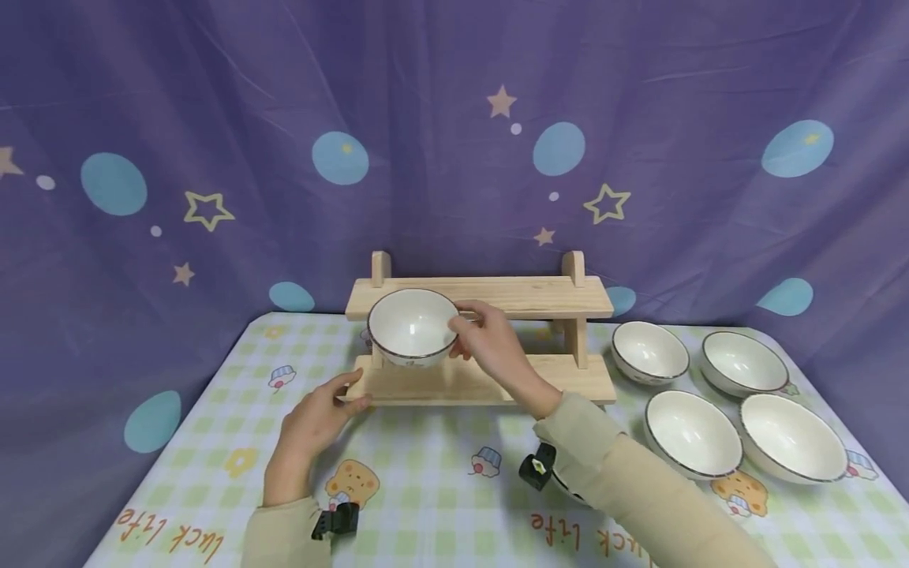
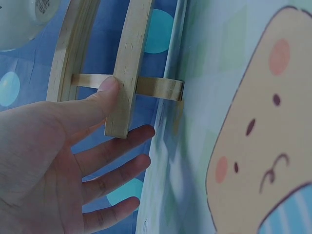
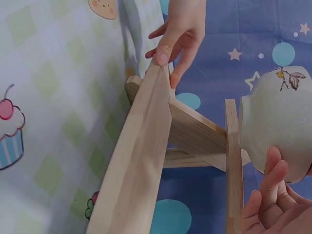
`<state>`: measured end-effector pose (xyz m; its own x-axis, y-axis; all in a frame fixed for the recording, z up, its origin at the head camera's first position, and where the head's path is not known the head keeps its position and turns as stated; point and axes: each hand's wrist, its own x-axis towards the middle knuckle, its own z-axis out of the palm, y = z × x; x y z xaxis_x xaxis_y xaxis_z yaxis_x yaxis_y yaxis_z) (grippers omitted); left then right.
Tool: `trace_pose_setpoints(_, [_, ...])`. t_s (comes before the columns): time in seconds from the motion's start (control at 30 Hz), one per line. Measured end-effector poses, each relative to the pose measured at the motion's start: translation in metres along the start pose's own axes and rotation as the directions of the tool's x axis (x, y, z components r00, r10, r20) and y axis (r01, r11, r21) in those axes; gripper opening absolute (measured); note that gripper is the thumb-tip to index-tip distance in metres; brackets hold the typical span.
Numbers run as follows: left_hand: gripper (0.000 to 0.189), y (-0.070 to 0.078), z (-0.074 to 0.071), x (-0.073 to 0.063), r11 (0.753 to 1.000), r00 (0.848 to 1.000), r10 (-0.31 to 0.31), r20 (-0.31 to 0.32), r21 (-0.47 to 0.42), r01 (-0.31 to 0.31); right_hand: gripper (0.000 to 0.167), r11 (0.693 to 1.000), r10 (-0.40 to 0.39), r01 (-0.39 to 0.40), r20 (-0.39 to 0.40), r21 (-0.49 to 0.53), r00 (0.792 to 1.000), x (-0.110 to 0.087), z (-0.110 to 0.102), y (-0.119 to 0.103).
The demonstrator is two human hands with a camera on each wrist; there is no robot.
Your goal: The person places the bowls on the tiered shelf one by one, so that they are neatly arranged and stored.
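Observation:
A white bowl (image 1: 413, 323) with a dark rim is held in the air by my right hand (image 1: 490, 343), thumb over the rim and fingers beneath. It is in front of the upper board of a two-tier wooden shelf (image 1: 483, 383). In the right wrist view the bowl (image 3: 280, 117) shows a flower print on its outer side, with my right hand (image 3: 278, 204) below it. My left hand (image 1: 312, 426) pinches the left end of the lower board; in the left wrist view my left hand's (image 2: 58, 146) thumb presses on the board and the other fingers spread past it.
Several white bowls stand on the right of the checked tablecloth (image 1: 426, 473), among them a bowl (image 1: 649, 353) beside the shelf and a wider bowl (image 1: 793, 438). Another bowl is mostly hidden under my right sleeve. A purple curtain (image 1: 440, 221) hangs behind the shelf.

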<state>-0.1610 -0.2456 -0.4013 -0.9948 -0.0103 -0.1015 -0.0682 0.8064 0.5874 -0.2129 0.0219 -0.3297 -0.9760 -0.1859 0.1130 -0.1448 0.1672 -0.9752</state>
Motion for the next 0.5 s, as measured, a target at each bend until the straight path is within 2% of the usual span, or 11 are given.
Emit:
trace_pose_setpoints(0.2, [0.065,0.002,0.001,-0.001,1.0,1.0,-0.004,-0.001,-0.002,0.004,0.044,1.0,0.011,-0.01,-0.026,0.017,1.0,0.009,-0.001,-0.005])
trace_pose_setpoints(0.5, [0.065,0.003,0.001,-0.002,0.999,0.999,-0.032,-0.008,0.018,0.032,0.039,1.0,-0.029,0.03,-0.066,0.008,0.997,0.024,0.004,-0.013])
